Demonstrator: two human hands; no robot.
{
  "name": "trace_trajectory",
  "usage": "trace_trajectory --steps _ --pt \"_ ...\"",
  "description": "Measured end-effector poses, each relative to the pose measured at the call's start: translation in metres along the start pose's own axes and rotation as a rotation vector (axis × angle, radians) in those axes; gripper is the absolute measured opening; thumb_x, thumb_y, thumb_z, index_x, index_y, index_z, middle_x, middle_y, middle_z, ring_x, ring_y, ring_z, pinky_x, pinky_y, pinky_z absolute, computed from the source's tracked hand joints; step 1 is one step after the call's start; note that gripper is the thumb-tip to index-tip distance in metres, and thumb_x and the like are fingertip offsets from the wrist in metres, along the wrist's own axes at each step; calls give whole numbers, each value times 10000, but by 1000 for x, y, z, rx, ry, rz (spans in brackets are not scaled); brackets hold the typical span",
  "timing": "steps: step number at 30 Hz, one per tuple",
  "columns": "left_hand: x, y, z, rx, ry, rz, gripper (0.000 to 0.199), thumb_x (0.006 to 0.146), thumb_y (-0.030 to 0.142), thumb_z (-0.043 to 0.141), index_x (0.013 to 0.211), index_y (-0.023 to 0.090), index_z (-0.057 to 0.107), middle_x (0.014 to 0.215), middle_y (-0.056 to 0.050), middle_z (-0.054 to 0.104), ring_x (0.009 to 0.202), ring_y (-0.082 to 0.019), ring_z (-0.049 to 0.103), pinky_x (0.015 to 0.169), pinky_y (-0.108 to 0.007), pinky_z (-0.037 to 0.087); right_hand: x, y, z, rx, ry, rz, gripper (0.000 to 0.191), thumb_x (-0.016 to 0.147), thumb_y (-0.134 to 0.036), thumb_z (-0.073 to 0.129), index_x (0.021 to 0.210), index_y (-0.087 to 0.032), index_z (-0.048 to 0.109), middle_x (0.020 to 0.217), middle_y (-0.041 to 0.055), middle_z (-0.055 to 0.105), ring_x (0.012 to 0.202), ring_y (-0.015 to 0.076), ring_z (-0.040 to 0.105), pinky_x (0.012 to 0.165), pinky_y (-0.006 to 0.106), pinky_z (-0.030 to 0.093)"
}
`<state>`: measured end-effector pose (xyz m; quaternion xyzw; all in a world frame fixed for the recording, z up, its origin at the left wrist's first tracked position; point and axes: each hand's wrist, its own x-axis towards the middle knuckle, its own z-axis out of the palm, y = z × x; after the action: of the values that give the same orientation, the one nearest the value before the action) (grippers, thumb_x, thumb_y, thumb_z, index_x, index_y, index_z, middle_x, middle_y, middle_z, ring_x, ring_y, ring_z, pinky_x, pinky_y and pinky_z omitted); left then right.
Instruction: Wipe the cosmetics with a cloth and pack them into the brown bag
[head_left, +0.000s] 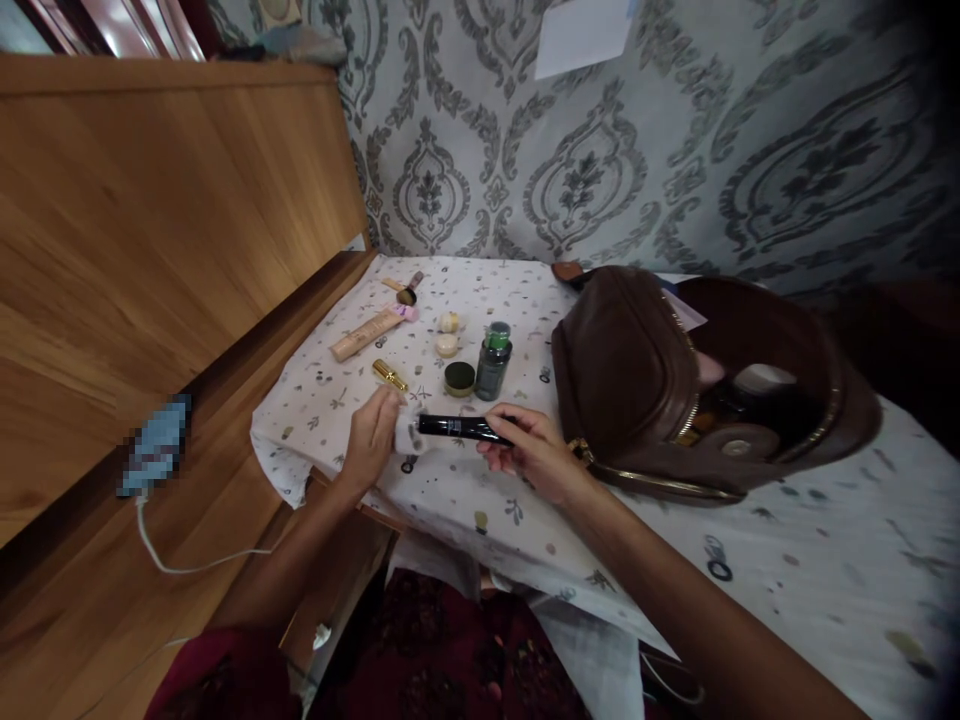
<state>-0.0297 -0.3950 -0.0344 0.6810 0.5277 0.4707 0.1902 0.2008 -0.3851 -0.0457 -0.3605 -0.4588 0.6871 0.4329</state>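
Note:
In front of me, my right hand (534, 452) grips one end of a glossy black tube (459, 428) with small pale print, held level over the table. My left hand (371, 438) is closed on a crumpled white wipe (407, 432) beside the tube's other end. Just beyond my left hand lies a gold lipstick tube (390, 375). A round dark-lidded jar (460, 378) and a dark bottle with a green cap (493, 362) stand past the black tube. Two small pale jars, one of them cream-lidded (447, 345), sit behind them.
A beige squeeze tube (367, 333) and a makeup brush (407, 296) lie at the back left. The open brown leather bag (626, 370), with items inside, stands on the right of the cloth-covered table (517, 540). Left is a wooden panel (172, 200); a phone on a cable (156, 447) is lower.

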Motion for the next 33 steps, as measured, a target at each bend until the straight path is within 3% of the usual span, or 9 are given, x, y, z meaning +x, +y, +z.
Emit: trace_trajectory --steps 3,6,10,14,19,23,27,33 --pt "5 -1 -5 -56 107 -94 367 972 406 420 659 213 408 609 36 406 603 -133 440 597 -255 375 1 -2 0 46 81 10 448 647 -544 824 735 -183 573 611 22 669 416 90 530 351 177 314" --pt "4 -4 -7 -83 27 -9 310 890 363 572 662 203 436 751 -2 563 774 -157 555 745 -279 437 1 -3 0 55 93 24 460 630 -545 830 730 -187 558 612 25 668 408 87 511 359 186 322" --pt "-4 -6 -7 -267 -182 -11 239 858 340 643 969 214 473 861 -10 626 801 -153 608 741 -271 464 0 -4 0 67 100 31 467 623 -552 832 731 -193 553 587 11 646 406 81 494 364 186 324" --pt "-7 -6 -7 -245 -202 32 348 943 340 540 1248 200 450 832 -2 618 789 -146 598 763 -272 452 1 -3 -2 59 108 46 454 635 -559 818 731 -206 550 560 -16 608 392 78 455 345 192 286" --pt "-6 -6 -7 -150 -224 70 247 973 388 480 1078 187 577 837 -8 618 751 -139 592 706 -249 433 1 1 -3 61 46 66 461 653 -566 815 727 -196 549 554 -19 596 392 67 440 357 181 273" --pt "-7 -4 -4 -78 -188 9 289 980 452 434 935 193 554 701 33 528 615 -120 498 606 -237 378 0 1 -1 7 29 18 479 667 -598 807 734 -190 564 595 -4 625 411 71 455 373 189 288" --pt "-7 -4 -2 -111 -165 -56 422 989 515 371 724 202 466 645 34 469 602 -119 458 599 -240 363 0 1 2 -67 24 -53 479 687 -623 785 761 -190 596 634 6 640 449 90 488 394 205 320" --pt "-6 -8 -1 -152 -194 -100 483 979 580 354 697 202 458 618 31 459 583 -125 441 578 -249 355 1 3 0 -94 17 -64 465 720 -624 758 761 -189 601 645 14 648 449 92 493 397 210 330"
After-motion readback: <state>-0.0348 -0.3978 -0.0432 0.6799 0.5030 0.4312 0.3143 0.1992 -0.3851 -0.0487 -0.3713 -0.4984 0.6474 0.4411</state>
